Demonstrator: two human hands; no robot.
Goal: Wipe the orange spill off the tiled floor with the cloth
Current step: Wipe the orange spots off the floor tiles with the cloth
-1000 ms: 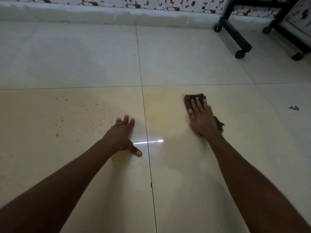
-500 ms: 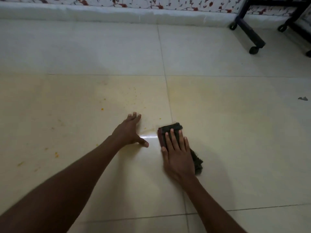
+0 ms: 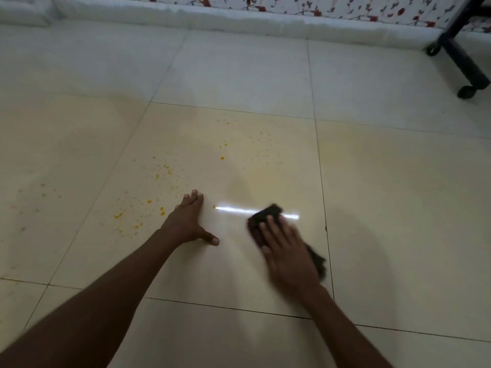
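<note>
Orange spill droplets (image 3: 159,205) speckle the pale tiled floor (image 3: 385,195), scattered left of and beyond my left hand, with a few more drops (image 3: 222,158) farther out. My left hand (image 3: 188,221) lies flat on the tile, fingers spread, holding nothing. My right hand (image 3: 287,253) presses flat on a dark cloth (image 3: 263,216), which sticks out past the fingertips and behind the wrist. The hand looks blurred. A bright light streak lies on the tile between the two hands.
A white skirting ledge (image 3: 239,19) with flowered wallpaper above runs along the far edge. A black wheeled stand leg (image 3: 463,65) sits at the far right. Open tile extends to the right and toward me.
My right hand slid the cloth from the far right tile toward me and next to my left hand. The view swung, bringing more orange droplets into sight at the left.
</note>
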